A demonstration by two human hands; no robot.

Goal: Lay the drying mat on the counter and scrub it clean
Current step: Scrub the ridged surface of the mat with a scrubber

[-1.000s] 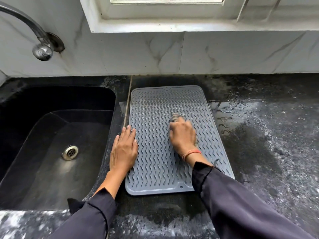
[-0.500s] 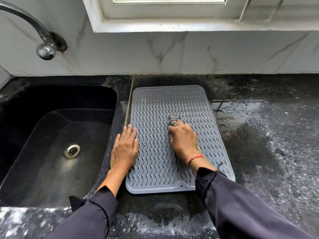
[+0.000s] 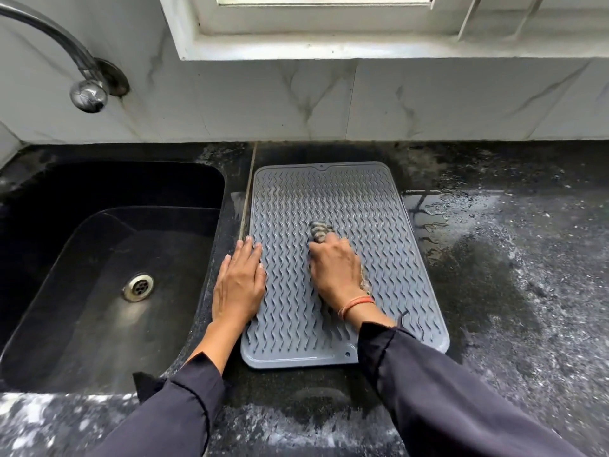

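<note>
A grey ribbed drying mat (image 3: 362, 206) lies flat on the black counter (image 3: 514, 258), just right of the sink. My left hand (image 3: 239, 285) rests flat, fingers together, on the mat's left edge and holds it down. My right hand (image 3: 336, 268) is closed on a grey scrubber (image 3: 319, 230) that is pressed to the middle of the mat; only the scrubber's far end shows beyond my fingers.
A black sink (image 3: 108, 275) with a metal drain (image 3: 138, 286) is at the left, a steel tap (image 3: 87, 90) above it. Water lies on the counter right of the mat. A white tiled wall and a window sill (image 3: 329, 51) close the back.
My right hand has slid the scrubber slightly back and forth across the mat's middle. My left hand has stayed on the left edge. The view has shifted a little.
</note>
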